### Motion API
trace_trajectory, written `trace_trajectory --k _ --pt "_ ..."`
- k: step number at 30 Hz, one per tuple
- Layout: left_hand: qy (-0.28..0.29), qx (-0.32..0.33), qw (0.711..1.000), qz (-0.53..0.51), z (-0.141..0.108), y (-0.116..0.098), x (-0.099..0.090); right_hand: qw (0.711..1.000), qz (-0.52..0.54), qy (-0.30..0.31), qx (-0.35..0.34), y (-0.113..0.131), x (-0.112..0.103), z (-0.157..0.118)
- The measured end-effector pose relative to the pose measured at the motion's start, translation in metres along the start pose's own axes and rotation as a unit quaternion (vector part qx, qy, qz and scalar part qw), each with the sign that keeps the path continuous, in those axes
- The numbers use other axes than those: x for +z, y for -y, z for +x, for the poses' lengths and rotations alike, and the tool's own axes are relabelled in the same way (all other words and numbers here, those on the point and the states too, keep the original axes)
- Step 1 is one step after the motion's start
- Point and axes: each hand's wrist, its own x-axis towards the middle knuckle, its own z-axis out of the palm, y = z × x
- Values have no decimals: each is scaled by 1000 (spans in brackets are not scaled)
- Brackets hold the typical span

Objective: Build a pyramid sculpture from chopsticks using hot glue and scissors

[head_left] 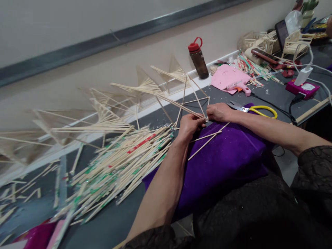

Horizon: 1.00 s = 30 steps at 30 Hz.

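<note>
Head view shows us a red label (141,143) on the heap of wrapped wooden sticks (121,166), its pale marks too blurred to read.

Our forearms reach forward over the purple cloth (223,155), wrists bent inward so both hands nearly meet. With our left hand (188,126) we pinch the near end of the stick frame (183,104), thumb and forefinger closed on it. Our right hand (220,112) sits just beside it, fingers curled in; we cannot tell what they grip. The frame rises from our fingertips, away over the grey table (106,223).

We count two loose sticks (204,146) on the cloth, one pair of yellow-handled scissors (261,110) near our right forearm, one pink glue gun (239,87) and one red-capped bottle (199,62).
</note>
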Motion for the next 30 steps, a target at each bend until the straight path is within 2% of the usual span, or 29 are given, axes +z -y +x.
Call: trace_trajectory --k 21,27,30 --pt "1 -11 1000 -3 2 1 0 1000 2 4 2 1 -1 1" --pt "-1 -21 999 -27 -3 -2 -2 999 39 37 -3 -2 -12 4" --pt "-13 -20 999 -42 -6 -1 -4 995 91 25 -15 -13 -13 3"
